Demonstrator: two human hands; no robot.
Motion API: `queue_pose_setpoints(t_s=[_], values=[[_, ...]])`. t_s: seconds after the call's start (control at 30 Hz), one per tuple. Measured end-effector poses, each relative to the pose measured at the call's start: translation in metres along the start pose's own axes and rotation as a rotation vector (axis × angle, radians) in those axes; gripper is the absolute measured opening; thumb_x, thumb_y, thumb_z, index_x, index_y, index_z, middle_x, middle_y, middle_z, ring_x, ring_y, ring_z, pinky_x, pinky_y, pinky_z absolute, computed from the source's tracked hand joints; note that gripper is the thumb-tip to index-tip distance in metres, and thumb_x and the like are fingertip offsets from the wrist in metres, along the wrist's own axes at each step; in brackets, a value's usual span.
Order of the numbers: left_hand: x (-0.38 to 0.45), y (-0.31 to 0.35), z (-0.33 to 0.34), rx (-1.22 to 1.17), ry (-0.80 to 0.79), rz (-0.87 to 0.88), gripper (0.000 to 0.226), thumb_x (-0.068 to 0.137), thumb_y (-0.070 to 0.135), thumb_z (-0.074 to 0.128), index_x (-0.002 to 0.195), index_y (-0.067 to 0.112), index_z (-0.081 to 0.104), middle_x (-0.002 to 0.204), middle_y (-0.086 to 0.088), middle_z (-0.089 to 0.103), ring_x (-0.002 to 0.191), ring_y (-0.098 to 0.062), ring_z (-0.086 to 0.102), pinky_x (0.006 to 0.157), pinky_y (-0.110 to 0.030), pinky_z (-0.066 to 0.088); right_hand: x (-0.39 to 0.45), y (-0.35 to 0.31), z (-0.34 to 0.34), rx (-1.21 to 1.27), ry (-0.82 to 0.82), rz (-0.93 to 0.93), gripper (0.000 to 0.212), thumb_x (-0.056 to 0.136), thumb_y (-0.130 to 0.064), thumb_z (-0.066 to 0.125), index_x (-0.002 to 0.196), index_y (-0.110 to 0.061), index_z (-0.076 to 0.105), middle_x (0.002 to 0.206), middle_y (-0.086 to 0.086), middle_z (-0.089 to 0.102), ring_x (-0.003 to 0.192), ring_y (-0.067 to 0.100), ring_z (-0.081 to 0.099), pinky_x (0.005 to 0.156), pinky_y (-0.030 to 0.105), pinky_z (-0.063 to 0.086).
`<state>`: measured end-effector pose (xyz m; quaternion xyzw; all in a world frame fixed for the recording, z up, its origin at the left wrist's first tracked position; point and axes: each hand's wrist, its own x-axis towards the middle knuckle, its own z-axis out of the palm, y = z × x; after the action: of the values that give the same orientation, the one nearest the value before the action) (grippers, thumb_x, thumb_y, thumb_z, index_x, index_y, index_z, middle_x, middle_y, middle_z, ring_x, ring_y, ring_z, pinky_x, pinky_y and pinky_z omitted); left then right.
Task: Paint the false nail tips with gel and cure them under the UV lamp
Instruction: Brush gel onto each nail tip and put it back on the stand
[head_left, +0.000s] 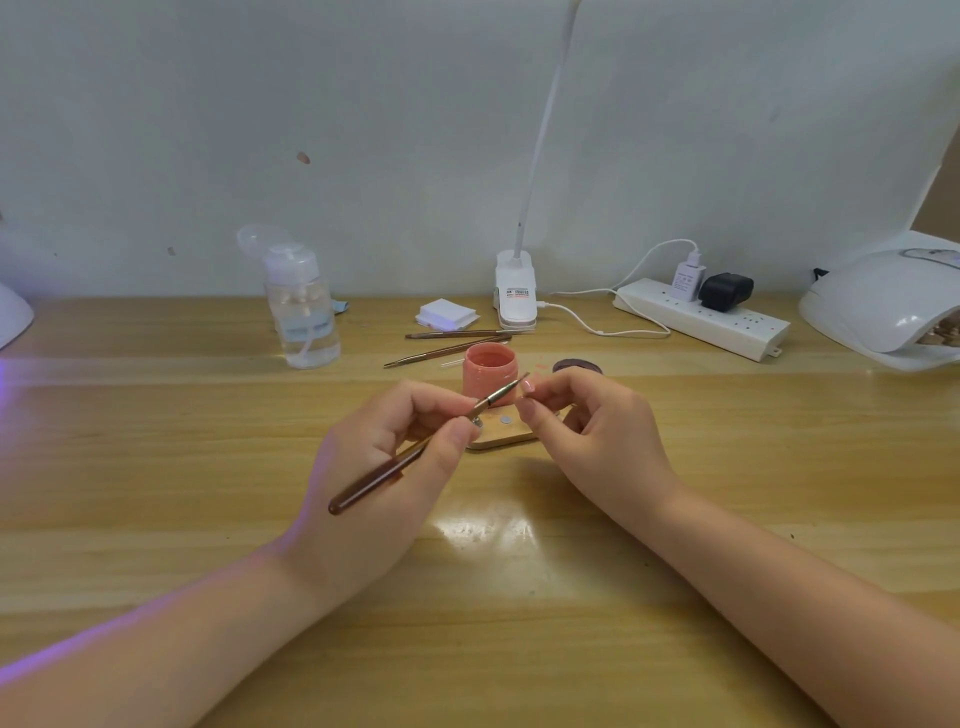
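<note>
My left hand (384, 467) grips a brown-handled gel brush (415, 452) with its bristle end pointing up and right. The brush tip touches a small false nail tip (528, 386) that my right hand (592, 436) pinches between thumb and fingers. Just behind the hands stands an open pink gel jar (490, 375), with its dark lid (576, 367) lying to its right. A small wooden nail stand (501, 434) lies on the table under my fingers. The white UV lamp (883, 306) sits at the far right, with several nail tips inside its opening.
Two spare brushes (452, 345) lie behind the jar. A clear pump bottle (304, 312) stands at the back left, white pads (447, 314) and a clip lamp (515, 291) at the back middle, a power strip (701, 317) right of them. Another white lamp (13, 314) glows purple at the left edge.
</note>
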<state>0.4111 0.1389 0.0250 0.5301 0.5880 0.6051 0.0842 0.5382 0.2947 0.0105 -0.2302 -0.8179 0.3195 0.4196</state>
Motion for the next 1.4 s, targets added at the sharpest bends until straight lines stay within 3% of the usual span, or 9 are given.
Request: queue_pose_setpoints(t_s=[0.2, 0.37, 0.53, 0.73, 0.97, 1.07, 1.3, 1.4], values=[[-0.0023, 0.0000, 0.0037, -0.006, 0.031, -0.025, 0.020, 0.080, 0.045, 0.061, 0.099, 0.038, 0.064, 0.092, 0.008, 0.072, 0.093, -0.015, 0.069, 0.084, -0.038, 0.055, -0.0006, 0.0009, -0.0009, -0.009, 0.006, 0.008, 0.002, 0.085, -0.020, 0.072, 0.087, -0.021, 0.071, 0.072, -0.012, 0.064, 0.047, 0.007, 0.043, 0.052, 0.016, 0.035], [-0.0027, 0.0008, 0.0046, 0.028, 0.013, -0.019, 0.017, 0.086, 0.027, 0.061, 0.099, 0.035, 0.066, 0.091, 0.012, 0.072, 0.090, -0.009, 0.069, 0.080, -0.025, 0.054, -0.0007, -0.0005, -0.0007, -0.027, 0.008, 0.006, 0.003, 0.085, -0.020, 0.072, 0.088, -0.020, 0.072, 0.074, -0.011, 0.065, 0.048, 0.007, 0.044, 0.054, 0.019, 0.037], [-0.0028, 0.0013, 0.0044, -0.009, 0.020, -0.031, 0.016, 0.086, 0.027, 0.061, 0.099, 0.031, 0.068, 0.089, 0.004, 0.073, 0.085, -0.016, 0.069, 0.077, -0.034, 0.055, -0.0013, -0.0015, -0.0015, -0.042, 0.002, 0.010, 0.003, 0.085, -0.021, 0.072, 0.088, -0.020, 0.072, 0.075, -0.010, 0.066, 0.049, 0.007, 0.044, 0.054, 0.019, 0.036], [-0.0033, -0.0011, 0.0028, 0.010, -0.014, -0.020, 0.011, 0.086, 0.031, 0.062, 0.093, 0.028, 0.069, 0.085, 0.008, 0.073, 0.084, -0.011, 0.069, 0.079, -0.037, 0.055, -0.0017, -0.0037, -0.0019, -0.051, -0.001, 0.014, 0.001, 0.085, -0.020, 0.072, 0.086, -0.019, 0.072, 0.074, -0.010, 0.066, 0.050, 0.007, 0.044, 0.056, 0.020, 0.037], [-0.0031, -0.0014, 0.0020, -0.067, 0.004, -0.005, 0.023, 0.085, 0.039, 0.056, 0.092, 0.022, 0.069, 0.080, 0.005, 0.073, 0.077, -0.008, 0.068, 0.072, -0.020, 0.053, -0.0016, -0.0028, -0.0020, -0.033, -0.014, 0.016, 0.002, 0.086, -0.020, 0.072, 0.087, -0.019, 0.073, 0.071, -0.013, 0.064, 0.050, 0.007, 0.043, 0.054, 0.017, 0.035], [-0.0008, -0.0037, 0.0027, -0.078, 0.008, -0.041, 0.011, 0.088, 0.030, 0.061, 0.093, 0.024, 0.069, 0.081, 0.005, 0.073, 0.077, -0.013, 0.067, 0.072, -0.022, 0.054, -0.0017, -0.0019, -0.0018, -0.009, -0.015, 0.007, 0.002, 0.086, -0.019, 0.072, 0.088, -0.019, 0.072, 0.069, -0.014, 0.062, 0.049, 0.007, 0.042, 0.052, 0.016, 0.033], [0.0027, -0.0064, 0.0032, -0.143, 0.052, -0.098, 0.014, 0.087, 0.027, 0.058, 0.096, 0.025, 0.068, 0.083, 0.008, 0.074, 0.078, -0.004, 0.067, 0.074, -0.016, 0.051, -0.0018, -0.0023, -0.0016, 0.007, -0.008, -0.008, 0.004, 0.086, -0.017, 0.072, 0.090, -0.018, 0.072, 0.074, -0.009, 0.067, 0.049, 0.009, 0.043, 0.054, 0.023, 0.037], [0.0009, -0.0057, 0.0040, -0.119, 0.035, -0.070, 0.014, 0.088, 0.028, 0.060, 0.098, 0.032, 0.068, 0.087, 0.008, 0.074, 0.083, -0.007, 0.068, 0.077, -0.020, 0.053, -0.0019, -0.0030, -0.0019, 0.001, 0.003, -0.012, 0.004, 0.085, -0.017, 0.072, 0.089, -0.018, 0.073, 0.078, -0.006, 0.069, 0.049, 0.007, 0.042, 0.054, 0.023, 0.037]])
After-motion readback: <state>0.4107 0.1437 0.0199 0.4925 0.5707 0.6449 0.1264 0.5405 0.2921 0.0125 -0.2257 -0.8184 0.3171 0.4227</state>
